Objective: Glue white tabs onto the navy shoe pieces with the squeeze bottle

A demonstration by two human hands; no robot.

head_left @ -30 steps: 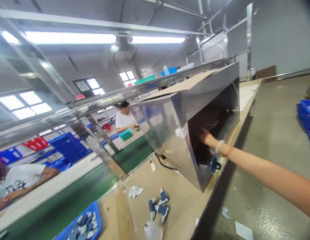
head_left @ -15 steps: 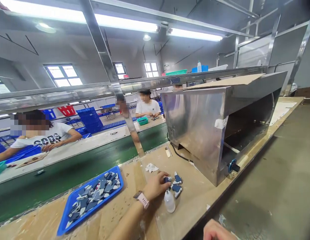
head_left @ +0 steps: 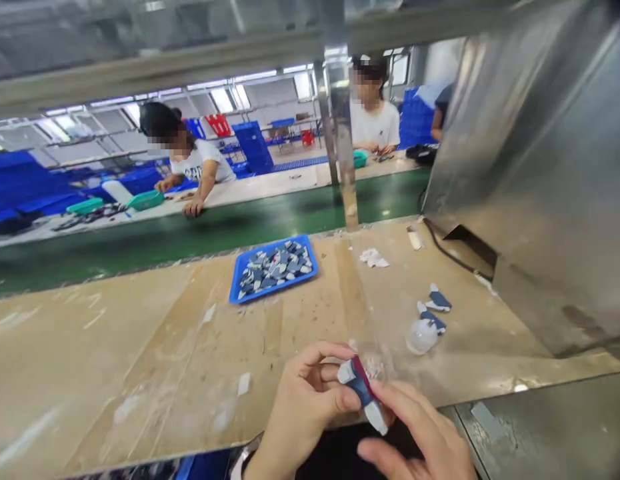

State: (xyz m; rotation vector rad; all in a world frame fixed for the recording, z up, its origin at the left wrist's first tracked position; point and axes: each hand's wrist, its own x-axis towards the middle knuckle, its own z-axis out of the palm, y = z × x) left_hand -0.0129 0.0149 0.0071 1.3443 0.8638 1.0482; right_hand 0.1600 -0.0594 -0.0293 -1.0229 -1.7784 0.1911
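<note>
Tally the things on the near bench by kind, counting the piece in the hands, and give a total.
Blue trays: 1
Loose blue-and-white pieces on the bench: 2
Piece held between the left hand and right hand: 1
Clear bottles: 1
White scraps: 1
Total: 6
The pieces heaped in the tray are too many and too small to count.
</note>
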